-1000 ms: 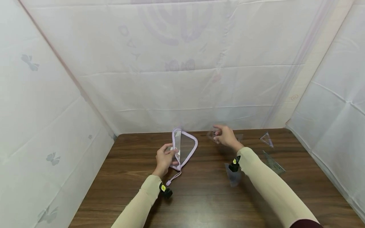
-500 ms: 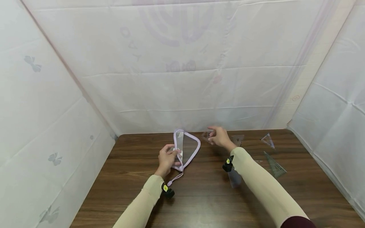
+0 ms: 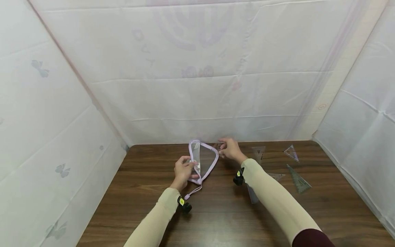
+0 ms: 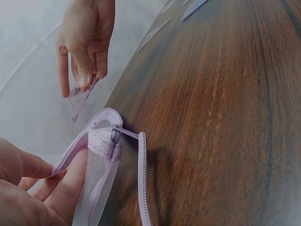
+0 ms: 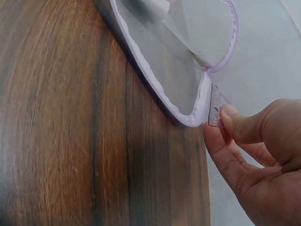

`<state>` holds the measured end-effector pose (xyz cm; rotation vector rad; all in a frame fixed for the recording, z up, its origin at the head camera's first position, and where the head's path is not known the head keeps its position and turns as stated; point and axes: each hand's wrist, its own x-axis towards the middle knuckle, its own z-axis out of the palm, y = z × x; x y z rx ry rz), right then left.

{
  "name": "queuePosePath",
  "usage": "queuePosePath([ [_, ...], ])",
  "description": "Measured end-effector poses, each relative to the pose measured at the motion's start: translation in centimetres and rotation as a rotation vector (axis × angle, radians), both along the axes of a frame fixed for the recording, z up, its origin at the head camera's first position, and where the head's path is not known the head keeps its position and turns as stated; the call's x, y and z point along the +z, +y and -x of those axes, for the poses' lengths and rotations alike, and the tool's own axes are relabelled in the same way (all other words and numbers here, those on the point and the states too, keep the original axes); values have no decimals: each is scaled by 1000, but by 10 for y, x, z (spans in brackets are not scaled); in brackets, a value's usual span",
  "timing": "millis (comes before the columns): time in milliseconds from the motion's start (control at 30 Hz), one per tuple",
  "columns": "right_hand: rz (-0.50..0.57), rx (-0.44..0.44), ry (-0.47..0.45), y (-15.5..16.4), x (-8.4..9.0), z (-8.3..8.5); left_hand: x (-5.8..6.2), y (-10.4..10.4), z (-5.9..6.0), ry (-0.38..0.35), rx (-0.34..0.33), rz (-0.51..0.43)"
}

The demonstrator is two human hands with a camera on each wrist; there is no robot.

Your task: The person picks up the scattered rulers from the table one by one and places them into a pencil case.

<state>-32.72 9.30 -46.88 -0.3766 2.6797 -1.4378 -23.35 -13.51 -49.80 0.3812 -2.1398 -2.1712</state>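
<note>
1. Two things are in your hands above the brown wood-grain table [image 3: 148,171]: a see-through mesh pouch with pale purple edging [image 3: 208,161] and a small clear plastic triangular ruler [image 5: 215,110].
2. Your left hand [image 3: 184,171] holds the pouch at its left side. The left wrist view tells more: thumb and fingers pinch the purple edging, and a purple toothed zip edge [image 4: 142,183] hangs apart from the mesh.
3. Your right hand [image 3: 230,150] pinches the ruler between thumb and fingers. From the head, the ruler is faint and mostly covered; the right wrist view shows its dark printed marks clearly.
4. The ruler is just beside the pouch's right edging, near its top. Whether they touch, it is not possible to tell. The right wrist view also shows two purple edges of the pouch parted, which from above is hardly seen.
5. Only the head view gives all the right side of the table: a clear triangular set square [image 3: 259,152], a small triangle with bluish edge [image 3: 292,154] and a grey-green translucent triangle [image 3: 300,182]. Near your right sleeve [image 3: 271,192] lies a bluish clear plastic piece [image 3: 252,195], partly hidden.
</note>
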Motion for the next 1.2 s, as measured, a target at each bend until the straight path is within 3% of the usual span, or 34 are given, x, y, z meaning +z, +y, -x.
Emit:
queuePosePath([
  [200,39,-1,-44,-10,-4,1,-1,1,-1,-1,6,-15],
  [567,72,4,-46,-31,-16,3,-1,5,-1,9,-1,-52],
  [733,61,23,-29,-40,-22,2,-3,5,-2,16,4,-47],
  [1200,37,53,-103,-61,-25,-2,1,6,-2,9,8,-27],
])
